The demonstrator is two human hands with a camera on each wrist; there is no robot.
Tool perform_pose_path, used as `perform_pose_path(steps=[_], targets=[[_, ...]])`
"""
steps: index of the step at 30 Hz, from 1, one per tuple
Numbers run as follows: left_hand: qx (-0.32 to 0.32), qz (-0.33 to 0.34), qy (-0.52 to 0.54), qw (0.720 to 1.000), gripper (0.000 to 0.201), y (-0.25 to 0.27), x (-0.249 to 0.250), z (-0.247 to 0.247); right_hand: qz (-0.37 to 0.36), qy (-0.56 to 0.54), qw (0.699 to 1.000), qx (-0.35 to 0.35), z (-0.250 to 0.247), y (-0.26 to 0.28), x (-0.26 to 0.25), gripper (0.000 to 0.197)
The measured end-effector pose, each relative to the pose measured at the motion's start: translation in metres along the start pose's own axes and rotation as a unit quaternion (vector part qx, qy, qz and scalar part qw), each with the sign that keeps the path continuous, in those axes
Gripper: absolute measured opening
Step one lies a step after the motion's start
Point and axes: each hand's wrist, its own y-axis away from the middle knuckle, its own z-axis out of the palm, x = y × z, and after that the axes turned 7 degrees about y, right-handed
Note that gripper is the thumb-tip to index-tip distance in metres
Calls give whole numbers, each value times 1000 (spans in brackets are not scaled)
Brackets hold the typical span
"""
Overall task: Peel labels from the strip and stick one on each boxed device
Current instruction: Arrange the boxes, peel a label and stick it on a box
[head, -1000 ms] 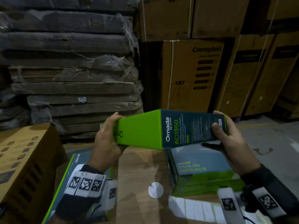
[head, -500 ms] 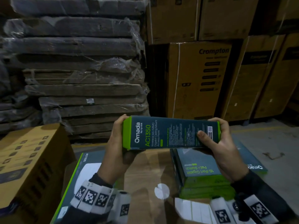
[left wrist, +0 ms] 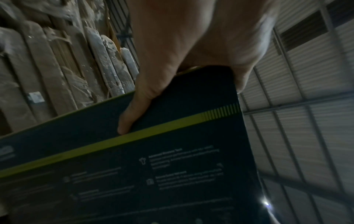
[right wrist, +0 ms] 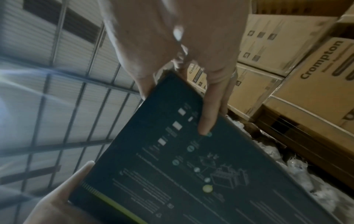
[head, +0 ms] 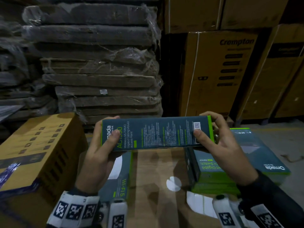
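Note:
A dark teal and green Omada AC1350 device box (head: 156,133) is held level above a brown carton (head: 156,175), its long printed side facing me. My left hand (head: 100,145) grips its left end, thumb on the near side. My right hand (head: 218,140) grips its right end, thumb beside the small code sticker. The wrist views show the box's dark underside (left wrist: 153,166) (right wrist: 191,166) with fingers (left wrist: 132,115) (right wrist: 208,115) pressed under it. A white label strip (head: 202,206) lies on the carton near my right wrist. A round white label (head: 173,183) sits on the carton top.
A stack of Omada switch boxes (head: 230,171) lies under my right hand. Another Omada box (head: 118,181) lies below my left hand. An open yellow-brown carton (head: 37,145) stands at left. Wrapped flat cardboard stacks (head: 98,71) and Crompton cartons (head: 222,71) fill the back.
The box has been turned in both hands: its bright green face rolled out of sight and the printed teal side now faces me. Both hands shifted their grips on its ends.

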Motion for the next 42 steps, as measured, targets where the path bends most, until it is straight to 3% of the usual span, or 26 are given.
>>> perform_pose_path(steps=[6,10,14,23,29,31,33,39,42], targets=[[35,-29,-30,999,84,12,-8,-18,19,25,999,-40,17,6,15,36],[48,-42,-55,996,51,22,-34,-37,41,11,998,-36,29,17,34,39],[28,-50,-123,991,51,37,-60,-51,76,2,997,-21,41,37,59,39],[-35,-38,-188,981,51,50,-81,-48,82,24,996,38,53,92,121,38],[-68,-39,-161,984,50,46,-93,-46,97,37,992,72,46,107,132,35],[-56,-44,-119,990,42,45,-97,-45,104,41,991,75,43,105,132,45],[-28,-43,-90,995,33,44,-103,-42,100,49,990,84,42,103,133,42],[78,-52,-119,988,15,40,-134,-37,100,79,990,66,43,97,151,53],[100,-86,-136,982,6,42,-150,-43,103,107,987,59,47,96,160,45]])
